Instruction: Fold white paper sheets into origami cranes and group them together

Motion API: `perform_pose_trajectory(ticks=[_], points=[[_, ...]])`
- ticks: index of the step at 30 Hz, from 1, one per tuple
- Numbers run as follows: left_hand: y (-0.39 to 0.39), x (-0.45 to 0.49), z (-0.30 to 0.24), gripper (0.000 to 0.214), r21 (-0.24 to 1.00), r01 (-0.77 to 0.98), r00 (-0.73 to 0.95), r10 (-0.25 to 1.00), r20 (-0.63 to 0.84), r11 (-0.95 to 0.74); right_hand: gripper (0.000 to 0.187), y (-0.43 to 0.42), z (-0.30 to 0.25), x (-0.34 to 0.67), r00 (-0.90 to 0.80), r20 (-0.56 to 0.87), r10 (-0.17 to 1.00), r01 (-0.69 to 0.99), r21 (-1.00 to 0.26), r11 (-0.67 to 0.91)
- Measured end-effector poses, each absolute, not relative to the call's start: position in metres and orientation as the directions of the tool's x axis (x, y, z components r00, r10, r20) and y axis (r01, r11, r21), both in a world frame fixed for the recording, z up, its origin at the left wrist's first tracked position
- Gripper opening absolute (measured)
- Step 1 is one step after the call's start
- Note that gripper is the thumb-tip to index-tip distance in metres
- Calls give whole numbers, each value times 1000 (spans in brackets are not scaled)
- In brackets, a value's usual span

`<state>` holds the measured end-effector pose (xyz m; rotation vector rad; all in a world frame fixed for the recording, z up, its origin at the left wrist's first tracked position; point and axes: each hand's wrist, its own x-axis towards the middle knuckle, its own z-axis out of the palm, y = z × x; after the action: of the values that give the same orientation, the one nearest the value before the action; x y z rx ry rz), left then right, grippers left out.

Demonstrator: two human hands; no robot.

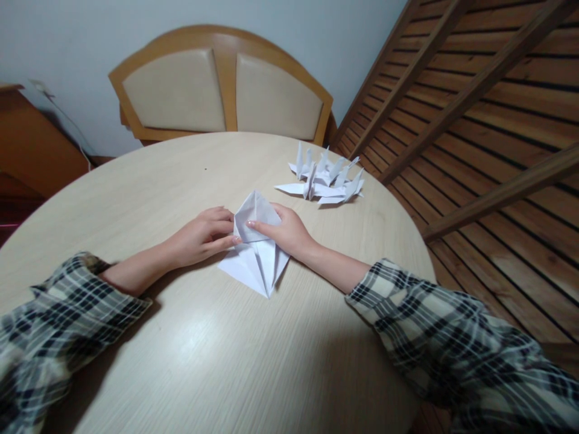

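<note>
A partly folded sheet of white paper (254,265) lies near the middle of the round table, with creases fanning to a point toward me. Its upper flap is raised and bent back. My right hand (289,232) grips the flap's right side, thumb across the front and fingers behind. At the left edge, my left hand (210,235) pinches the paper between thumb and fingers; the fingertips behind it are hidden. Beyond my right hand, several finished white paper cranes (323,181) stand in a cluster.
The pale wooden table (194,374) has a curved edge all round. Behind it stands a wide padded bench back (230,90) against the wall. Wooden slatting (488,114) rises close on the right, and a brown cabinet (36,138) is at the far left.
</note>
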<state>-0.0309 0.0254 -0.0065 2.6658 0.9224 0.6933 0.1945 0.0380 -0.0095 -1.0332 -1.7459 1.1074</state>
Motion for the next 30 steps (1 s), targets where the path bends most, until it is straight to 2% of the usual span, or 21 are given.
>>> perform_pose_trajectory(ticks=[6,21,25,30], points=[[25,-32,-6,48,364,514,713,622,323,-777,22,39,-12,195,-315,233,920,231,-921,313],[20,-27,4,54,267,559,735,618,279,-785,31,40,-15,193,-285,233,930,118,-954,275],[21,-29,0,57,362,490,723,602,339,-793,30,40,-17,193,-281,285,917,93,-942,321],[22,-29,-5,50,514,457,652,666,362,-726,28,40,-17,195,-286,295,912,112,-935,337]])
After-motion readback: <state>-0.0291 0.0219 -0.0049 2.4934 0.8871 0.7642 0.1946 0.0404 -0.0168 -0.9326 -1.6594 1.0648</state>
